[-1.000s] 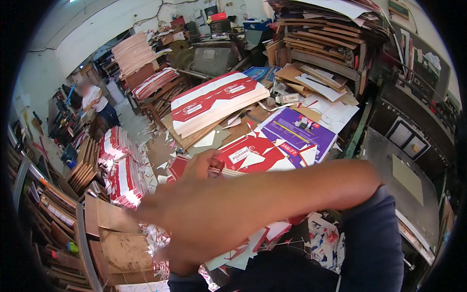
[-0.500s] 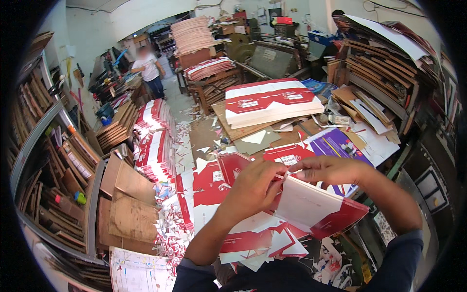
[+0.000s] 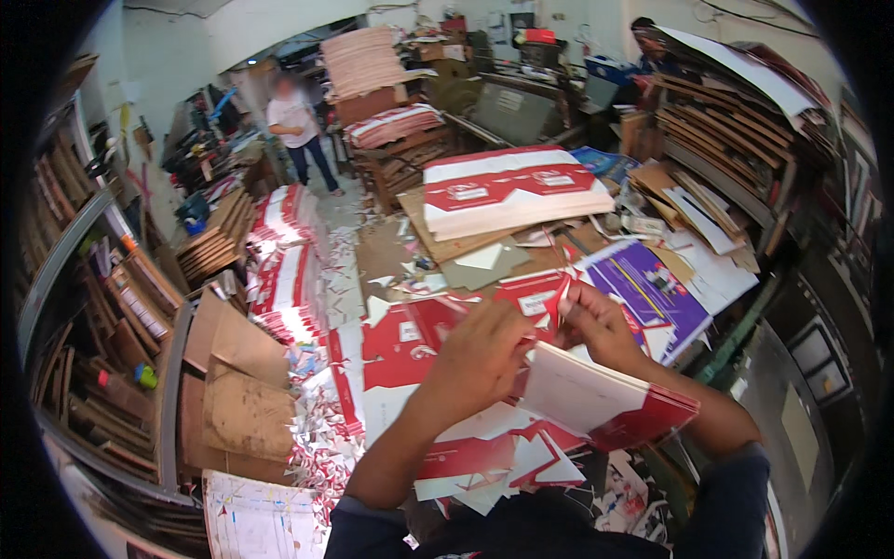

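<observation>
Over the worktable, my left hand has its fingers closed on the upper left edge of a thick stack of red and white printed card sheets. The stack is tilted, its long pale edge facing up and its red corner to the lower right. My right hand pinches a small pointed red card scrap just above that corner of the stack. Under my hands lie flat red and white printed sheets. White and red triangular offcuts are piled near my body.
A tall stack of printed sheets sits on a board beyond my hands. At right lies a purple printed sheet. Scraps cover the floor at left beside bundled sheets. A person stands in the far aisle.
My right hand has drawn slightly up and away from the stack's edge, with a red scrap now showing in its fingers. The far person has moved nearer.
</observation>
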{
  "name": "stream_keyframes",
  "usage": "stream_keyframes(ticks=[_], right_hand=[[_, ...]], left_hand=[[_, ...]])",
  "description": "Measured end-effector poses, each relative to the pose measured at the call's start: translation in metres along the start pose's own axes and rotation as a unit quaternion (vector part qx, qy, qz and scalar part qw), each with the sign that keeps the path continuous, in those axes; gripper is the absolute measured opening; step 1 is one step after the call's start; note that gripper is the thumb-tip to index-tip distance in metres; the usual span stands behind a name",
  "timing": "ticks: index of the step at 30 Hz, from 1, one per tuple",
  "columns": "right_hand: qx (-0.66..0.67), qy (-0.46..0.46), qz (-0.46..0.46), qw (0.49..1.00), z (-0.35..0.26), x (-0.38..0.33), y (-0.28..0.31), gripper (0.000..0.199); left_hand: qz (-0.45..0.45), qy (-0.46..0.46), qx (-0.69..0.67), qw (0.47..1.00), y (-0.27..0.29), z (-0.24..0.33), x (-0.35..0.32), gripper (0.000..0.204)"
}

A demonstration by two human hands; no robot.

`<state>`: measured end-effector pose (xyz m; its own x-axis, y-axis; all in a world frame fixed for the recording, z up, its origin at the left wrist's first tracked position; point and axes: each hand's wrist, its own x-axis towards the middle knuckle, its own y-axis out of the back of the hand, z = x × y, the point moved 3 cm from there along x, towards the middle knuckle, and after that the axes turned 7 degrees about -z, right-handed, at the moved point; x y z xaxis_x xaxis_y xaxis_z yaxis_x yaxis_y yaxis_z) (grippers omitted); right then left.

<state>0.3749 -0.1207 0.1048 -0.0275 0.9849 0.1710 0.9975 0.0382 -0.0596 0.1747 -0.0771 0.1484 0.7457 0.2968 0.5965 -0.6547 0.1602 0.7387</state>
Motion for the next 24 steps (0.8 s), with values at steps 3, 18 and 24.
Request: stream_keyframes(ticks=[3,18,24], right_hand=[[-0.064,0.125,0.077,0.987,-0.036,-0.003,0.028,0.026],[-0.113,0.453,0.147,0.872,-0.171,-0.249,0.046,0.096],[-0.254,0.045,0.190,0.947,-0.053,-0.153,0.043,0.063]], left_hand=[[0.013,0.000,0.008,1.000,0.000,-0.001,-0.001,0.023],[-0.016,-0.016,0.005,1.000,-0.017,0.003,0.037,0.026],[-0.083,0.046,-0.058,0.994,0.005,0.006,0.024,0.041]])
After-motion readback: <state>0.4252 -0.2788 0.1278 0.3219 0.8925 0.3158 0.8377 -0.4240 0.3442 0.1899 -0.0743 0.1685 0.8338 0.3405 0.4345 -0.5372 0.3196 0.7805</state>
